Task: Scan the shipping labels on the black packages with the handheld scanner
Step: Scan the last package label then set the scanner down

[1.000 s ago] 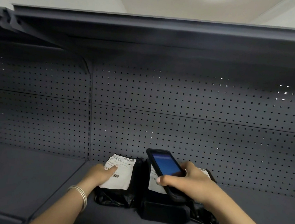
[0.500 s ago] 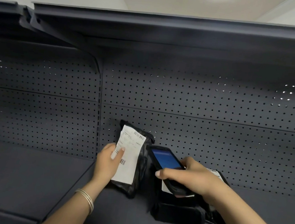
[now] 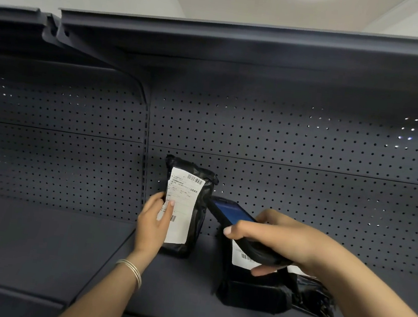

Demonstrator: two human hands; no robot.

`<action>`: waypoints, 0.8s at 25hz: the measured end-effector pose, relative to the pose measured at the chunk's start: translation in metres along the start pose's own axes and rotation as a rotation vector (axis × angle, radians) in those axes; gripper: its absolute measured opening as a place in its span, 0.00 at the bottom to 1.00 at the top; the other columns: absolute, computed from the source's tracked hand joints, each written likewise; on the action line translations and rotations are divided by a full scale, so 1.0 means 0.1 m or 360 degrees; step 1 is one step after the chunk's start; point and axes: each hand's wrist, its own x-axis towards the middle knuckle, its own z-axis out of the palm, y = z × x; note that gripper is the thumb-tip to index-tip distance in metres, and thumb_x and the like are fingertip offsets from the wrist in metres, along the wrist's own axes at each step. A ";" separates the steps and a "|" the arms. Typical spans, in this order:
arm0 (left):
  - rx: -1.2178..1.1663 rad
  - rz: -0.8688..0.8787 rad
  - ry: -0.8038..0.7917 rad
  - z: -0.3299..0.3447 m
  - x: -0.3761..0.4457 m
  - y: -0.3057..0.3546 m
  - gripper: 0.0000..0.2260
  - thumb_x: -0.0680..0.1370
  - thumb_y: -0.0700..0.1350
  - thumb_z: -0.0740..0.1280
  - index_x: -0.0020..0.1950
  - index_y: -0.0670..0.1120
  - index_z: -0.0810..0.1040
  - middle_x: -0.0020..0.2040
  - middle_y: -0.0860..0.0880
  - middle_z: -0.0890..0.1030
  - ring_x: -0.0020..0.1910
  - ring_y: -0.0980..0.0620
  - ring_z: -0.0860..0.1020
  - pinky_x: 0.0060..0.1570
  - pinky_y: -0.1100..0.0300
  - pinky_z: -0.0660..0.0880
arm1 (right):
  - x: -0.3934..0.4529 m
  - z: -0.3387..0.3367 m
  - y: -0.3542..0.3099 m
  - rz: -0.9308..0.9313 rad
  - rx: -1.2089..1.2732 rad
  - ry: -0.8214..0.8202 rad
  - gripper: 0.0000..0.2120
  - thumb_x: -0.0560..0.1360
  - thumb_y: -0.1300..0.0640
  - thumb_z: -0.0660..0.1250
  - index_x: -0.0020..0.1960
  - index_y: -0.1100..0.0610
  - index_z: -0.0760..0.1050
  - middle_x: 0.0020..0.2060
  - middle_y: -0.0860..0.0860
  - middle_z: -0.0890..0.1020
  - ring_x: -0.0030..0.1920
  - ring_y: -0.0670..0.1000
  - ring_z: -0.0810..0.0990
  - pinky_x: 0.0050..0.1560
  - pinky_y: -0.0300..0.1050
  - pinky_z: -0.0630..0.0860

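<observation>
My left hand point(image 3: 153, 222) grips a black package point(image 3: 198, 209) and holds it upright on the shelf, its white shipping label point(image 3: 181, 207) facing me. My right hand point(image 3: 275, 237) holds the black handheld scanner point(image 3: 237, 220), blue screen lit, its front end pointing at that package from the right, a short gap away. Under my right hand a second black package point(image 3: 252, 291) stands with a white label point(image 3: 242, 256) partly hidden by the scanner. A third black package point(image 3: 317, 298) lies behind it to the right.
The packages rest on a dark grey shelf point(image 3: 36, 243) with a perforated back panel point(image 3: 308, 148). Another shelf point(image 3: 242, 42) hangs overhead. A vertical upright point(image 3: 144, 164) divides the left bay from this one.
My left hand has lifted the left package from lying flat to standing upright. The scanner has lowered a little and now points at the raised label.
</observation>
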 end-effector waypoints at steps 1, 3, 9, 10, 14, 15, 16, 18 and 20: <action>-0.0009 0.0004 -0.0002 0.01 0.00 0.01 0.10 0.79 0.42 0.64 0.52 0.37 0.81 0.59 0.50 0.75 0.54 0.54 0.74 0.44 0.85 0.64 | -0.01 -0.01 0.00 0.0000 -0.0007 -0.0003 0.29 0.62 0.43 0.79 0.56 0.57 0.75 0.46 0.52 0.78 0.39 0.50 0.84 0.47 0.51 0.86; -0.0029 0.0017 -0.0008 0.03 -0.01 0.02 0.10 0.79 0.42 0.64 0.54 0.37 0.81 0.58 0.50 0.75 0.54 0.54 0.74 0.45 0.85 0.64 | -0.03 -0.02 0.00 -0.0001 -0.0017 -0.0003 0.28 0.63 0.43 0.78 0.56 0.56 0.75 0.47 0.52 0.79 0.39 0.51 0.85 0.48 0.49 0.86; -0.0051 0.0015 -0.0041 0.08 -0.02 -0.05 0.12 0.79 0.45 0.64 0.57 0.40 0.81 0.60 0.49 0.77 0.55 0.53 0.76 0.47 0.82 0.67 | -0.02 -0.05 0.04 -0.0013 -0.0009 -0.0003 0.30 0.62 0.41 0.78 0.57 0.56 0.75 0.46 0.52 0.81 0.43 0.53 0.89 0.52 0.49 0.85; -0.0069 0.0008 -0.0037 0.09 -0.02 -0.06 0.12 0.79 0.45 0.64 0.57 0.41 0.81 0.59 0.49 0.78 0.55 0.53 0.77 0.47 0.80 0.68 | -0.02 -0.06 0.05 -0.0019 -0.0001 -0.0006 0.29 0.62 0.42 0.78 0.56 0.56 0.75 0.46 0.52 0.81 0.42 0.52 0.88 0.50 0.49 0.86; -0.0167 -0.0098 -0.0049 0.13 -0.03 -0.02 0.09 0.78 0.47 0.65 0.49 0.43 0.82 0.49 0.48 0.81 0.47 0.52 0.80 0.45 0.62 0.75 | 0.03 -0.09 0.10 -0.0056 -0.0056 0.0047 0.29 0.62 0.41 0.78 0.55 0.55 0.74 0.43 0.50 0.83 0.39 0.48 0.84 0.40 0.40 0.83; -0.0177 -0.0174 -0.0085 0.15 -0.02 -0.02 0.09 0.78 0.47 0.65 0.46 0.43 0.81 0.45 0.46 0.82 0.43 0.51 0.79 0.41 0.60 0.75 | 0.07 -0.10 0.13 -0.0072 -0.0108 0.0097 0.31 0.59 0.39 0.78 0.54 0.53 0.73 0.43 0.49 0.83 0.40 0.47 0.83 0.41 0.40 0.80; -0.0185 -0.0281 -0.0123 0.17 -0.01 -0.02 0.10 0.78 0.48 0.66 0.42 0.43 0.80 0.42 0.44 0.82 0.40 0.50 0.79 0.38 0.59 0.74 | 0.11 -0.10 0.17 -0.0083 -0.0143 0.0153 0.33 0.57 0.38 0.78 0.54 0.52 0.72 0.44 0.48 0.83 0.43 0.47 0.83 0.45 0.43 0.79; -0.0203 -0.0532 -0.0198 0.20 0.03 -0.05 0.12 0.77 0.49 0.67 0.41 0.40 0.79 0.39 0.41 0.83 0.37 0.45 0.80 0.36 0.56 0.73 | 0.18 -0.11 0.24 -0.0107 -0.0120 0.0234 0.36 0.55 0.38 0.79 0.57 0.51 0.70 0.44 0.46 0.83 0.45 0.46 0.82 0.47 0.44 0.77; -0.0279 -0.0770 -0.0273 0.23 0.02 -0.05 0.11 0.77 0.46 0.67 0.43 0.39 0.80 0.38 0.43 0.84 0.39 0.43 0.82 0.39 0.54 0.76 | 0.23 -0.13 0.31 -0.0110 -0.0051 0.0270 0.40 0.58 0.40 0.80 0.63 0.53 0.68 0.44 0.46 0.83 0.45 0.46 0.82 0.43 0.43 0.74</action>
